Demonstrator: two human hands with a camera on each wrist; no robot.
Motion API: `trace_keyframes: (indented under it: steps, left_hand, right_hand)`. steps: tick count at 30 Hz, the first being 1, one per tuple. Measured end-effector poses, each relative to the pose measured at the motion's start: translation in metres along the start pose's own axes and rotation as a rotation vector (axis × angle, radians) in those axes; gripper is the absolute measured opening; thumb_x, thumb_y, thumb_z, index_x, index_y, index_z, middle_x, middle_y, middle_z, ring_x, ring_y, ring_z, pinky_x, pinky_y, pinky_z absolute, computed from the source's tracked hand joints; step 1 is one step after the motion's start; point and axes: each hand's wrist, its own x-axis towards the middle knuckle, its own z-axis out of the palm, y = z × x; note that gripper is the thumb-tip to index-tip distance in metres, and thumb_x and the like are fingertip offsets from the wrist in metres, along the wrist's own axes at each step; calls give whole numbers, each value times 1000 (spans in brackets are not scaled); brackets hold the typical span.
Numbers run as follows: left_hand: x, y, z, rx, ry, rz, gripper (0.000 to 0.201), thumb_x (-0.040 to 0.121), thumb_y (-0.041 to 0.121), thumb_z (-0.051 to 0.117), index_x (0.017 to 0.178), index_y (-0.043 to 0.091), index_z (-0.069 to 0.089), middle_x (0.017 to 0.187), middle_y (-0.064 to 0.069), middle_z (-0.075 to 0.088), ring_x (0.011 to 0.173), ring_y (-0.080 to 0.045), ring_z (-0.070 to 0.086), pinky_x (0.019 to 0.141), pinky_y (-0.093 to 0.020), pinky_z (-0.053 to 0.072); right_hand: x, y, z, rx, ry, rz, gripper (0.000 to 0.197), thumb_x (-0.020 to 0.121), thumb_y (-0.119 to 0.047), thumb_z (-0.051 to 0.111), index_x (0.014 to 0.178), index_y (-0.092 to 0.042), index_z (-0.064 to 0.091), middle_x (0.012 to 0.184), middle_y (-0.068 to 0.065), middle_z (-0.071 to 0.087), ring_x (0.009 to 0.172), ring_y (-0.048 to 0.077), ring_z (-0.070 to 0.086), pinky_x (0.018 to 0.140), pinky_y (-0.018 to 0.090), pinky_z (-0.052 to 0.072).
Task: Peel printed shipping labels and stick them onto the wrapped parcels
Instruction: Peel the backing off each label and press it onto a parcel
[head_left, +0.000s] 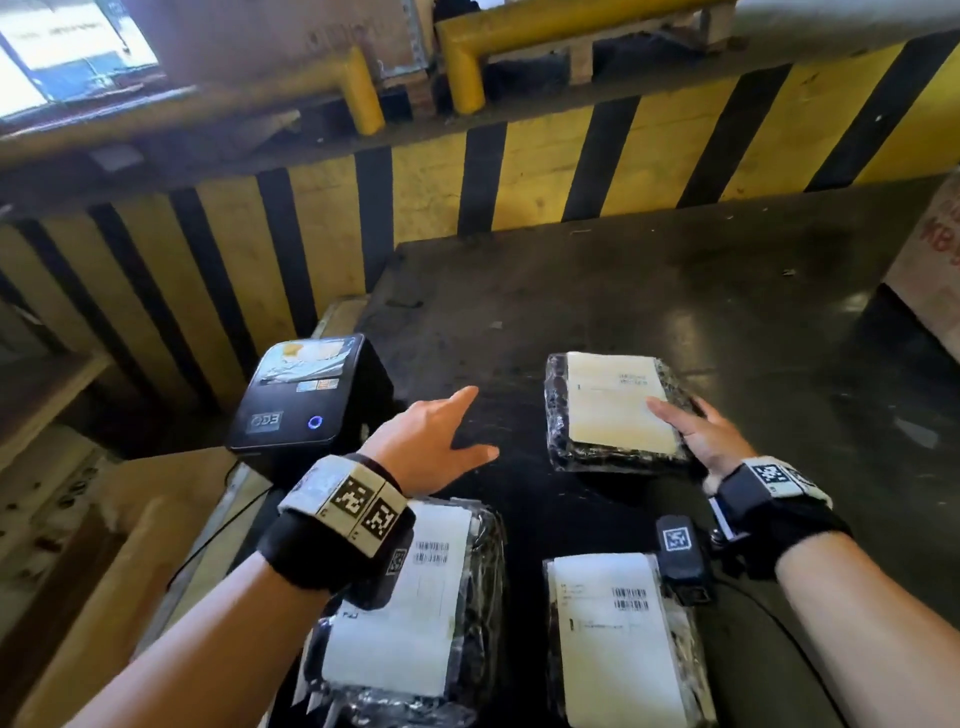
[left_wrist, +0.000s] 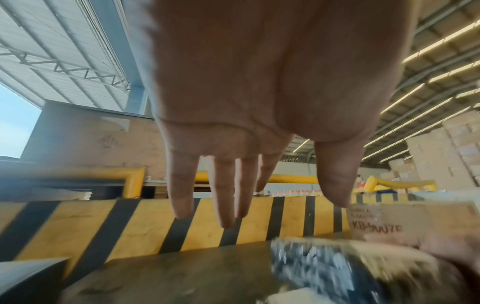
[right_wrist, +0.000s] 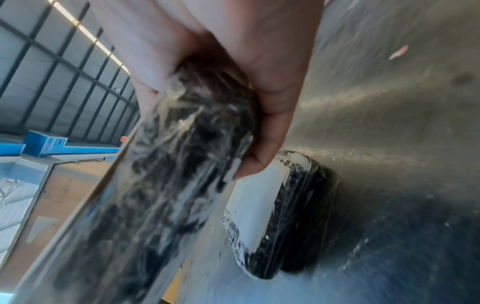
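Three parcels in black wrap and clear film lie on the dark table (head_left: 623, 291), each with a white label on top. My right hand (head_left: 693, 428) grips the right edge of the far parcel (head_left: 608, 410), thumb on its label; the right wrist view shows this parcel (right_wrist: 182, 154) close up and blurred, tilted in the fingers. My left hand (head_left: 467, 423) hovers open with nothing in it, between the black label printer (head_left: 306, 400) and the far parcel, its fingers (left_wrist: 228, 195) straight. Two more labelled parcels (head_left: 415, 613) (head_left: 618, 639) lie near me.
A yellow-and-black striped barrier (head_left: 519, 171) runs behind the table. A cardboard box (head_left: 930, 270) stands at the table's right edge. Cardboard (head_left: 130, 519) lies left of the printer, whose cable (head_left: 218, 530) trails toward me. The table's far half is bare.
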Motion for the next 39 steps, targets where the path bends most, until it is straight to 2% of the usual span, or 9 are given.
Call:
trace_keyframes:
  steps: [7, 10, 12, 16, 21, 26, 30, 33, 39]
  left_hand:
    - [-60, -8, 32, -42, -101, -36, 78, 88, 56, 52, 150, 19, 21, 152, -2, 35, 138, -18, 37, 112, -36, 34]
    - [-79, -4, 43, -13, -134, 6, 78, 90, 55, 49, 151, 18, 17, 157, 1, 23, 143, -16, 25, 117, -31, 23]
    - [-91, -3, 51, -5, -166, 38, 77, 92, 53, 48, 151, 17, 15, 158, 0, 20, 144, -16, 23, 116, -30, 21]
    - [-114, -9, 63, 47, -208, 55, 78, 92, 53, 46, 152, 16, 11, 160, -4, 9, 147, -19, 13, 118, -37, 18]
    - [-139, -13, 75, 103, -184, 100, 76, 92, 56, 42, 151, 17, 13, 161, -3, 5, 148, -20, 5, 119, -49, 11]
    - [-155, -18, 84, 93, -115, 124, 71, 93, 57, 40, 148, 19, 16, 160, -1, 8, 147, -20, 7, 118, -52, 10]
    - [-163, -26, 88, 79, -127, 131, 74, 94, 57, 39, 151, 21, 9, 161, -2, -2, 148, -21, 1, 119, -50, 6]
    - [-172, -37, 88, 74, -125, 144, 73, 93, 57, 40, 150, 20, 14, 161, -4, 3, 148, -21, 5, 120, -47, 8]
    - [-173, -64, 74, -89, -32, 185, 55, 93, 44, 51, 140, 15, 43, 144, -2, 45, 132, -21, 43, 109, -36, 36]
  right_hand:
    - [-54, 19, -4, 70, 14, -12, 72, 81, -28, 71, 143, -20, 35, 127, 3, 56, 97, 16, 52, 79, 28, 40]
    - [-81, 39, -13, 57, 18, 6, 73, 82, -24, 71, 144, -20, 33, 126, 8, 56, 93, 16, 53, 58, 24, 39]
    - [-101, 54, -17, 35, 19, 8, 73, 80, -25, 72, 143, -21, 36, 119, 5, 57, 87, 16, 56, 57, 22, 37]
    - [-131, 86, -22, 15, 20, 5, 92, 59, -39, 82, 140, -25, 41, 126, 6, 61, 102, 21, 62, 84, 33, 48]
    - [-169, 109, -21, -107, 62, -48, 87, 63, -38, 83, 139, -25, 43, 126, 0, 59, 113, 20, 57, 101, 37, 42]
    - [-181, 131, -17, -216, 139, -47, 89, 58, -47, 84, 136, -24, 48, 130, 2, 59, 114, 22, 58, 103, 42, 45]
    - [-187, 128, -10, -343, 172, -91, 64, 76, -36, 75, 134, -20, 51, 131, 5, 58, 115, 23, 56, 103, 36, 43]
    - [-195, 117, -5, -516, 166, -80, 65, 82, -36, 68, 140, -19, 43, 142, 7, 48, 126, 25, 49, 106, 34, 38]
    - [-208, 69, 20, -872, 175, -176, 83, 80, -32, 70, 147, -18, 24, 142, 19, 43, 129, 35, 41, 104, 37, 35]
